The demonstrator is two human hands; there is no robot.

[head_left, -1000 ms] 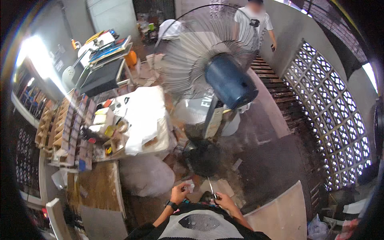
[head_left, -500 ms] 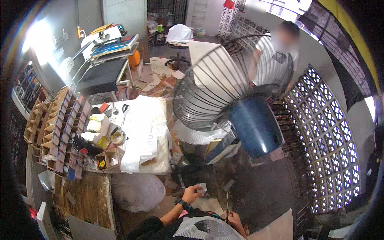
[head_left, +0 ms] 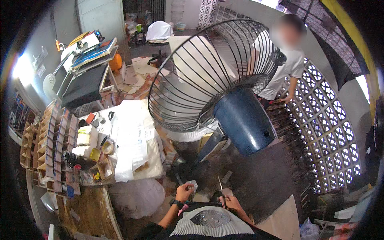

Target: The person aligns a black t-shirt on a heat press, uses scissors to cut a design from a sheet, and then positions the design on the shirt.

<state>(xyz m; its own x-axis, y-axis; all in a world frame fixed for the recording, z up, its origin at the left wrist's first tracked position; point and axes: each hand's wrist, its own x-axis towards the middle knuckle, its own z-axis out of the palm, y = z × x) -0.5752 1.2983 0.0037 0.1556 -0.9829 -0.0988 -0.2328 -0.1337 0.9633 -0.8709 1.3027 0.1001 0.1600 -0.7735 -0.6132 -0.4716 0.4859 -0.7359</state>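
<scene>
My left hand, with a dark watch on its wrist, pinches a small pale piece of sheet, perhaps paper or plastic. To its right, my right hand is closed round the handles of a pair of scissors, whose thin metal blades point up and away from me. The blades stand apart from the pale piece. Both hands are held low in front of my body, above the dark floor. The finger loops of the scissors are mostly hidden by my fingers.
A large fan with a black cage and blue motor housing stands just ahead. At left, a table bears papers, tape and small containers beside wooden compartment racks. Another person stands beyond the fan by the patterned block wall.
My right hand has risen with the scissors, whose blades now tilt left. My left hand still pinches the pale piece. The view has shifted, and the other person has moved toward the block wall.
</scene>
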